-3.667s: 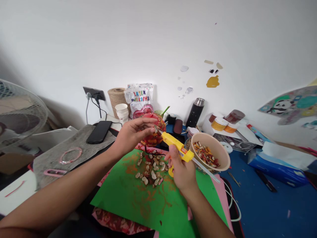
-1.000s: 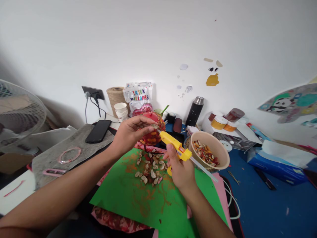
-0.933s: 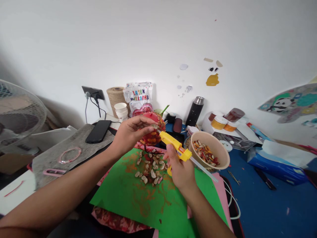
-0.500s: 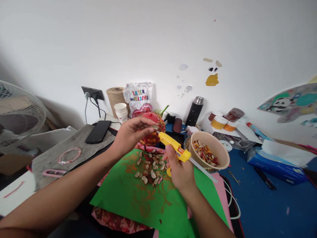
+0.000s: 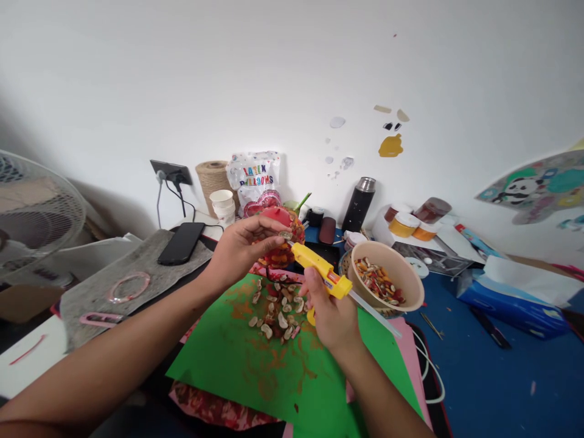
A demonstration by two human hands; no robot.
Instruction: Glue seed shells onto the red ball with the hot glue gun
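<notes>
My left hand [image 5: 237, 246] pinches the red shell-studded ball [image 5: 285, 238], probably light and fragile; my right hand [image 5: 333, 313] grips the stiff yellow plastic glue gun [image 5: 319, 263] by its handle.

Bright, even daylight; soft shadow on wall [image 5: 114, 201] at left; sharp centre, wide-angle bending at edges, no glare.

Shells [image 5: 278, 307] lie on sheet [image 5: 274, 377]. Gun [image 5: 319, 267] above shells, left of bowl [image 5: 404, 267]. Flask [image 5: 359, 204] behind bowl. Phone [image 5: 181, 242] left of sheet; twine [image 5: 211, 177] behind phone; tissue box [image 5: 511, 304] far right.
</notes>
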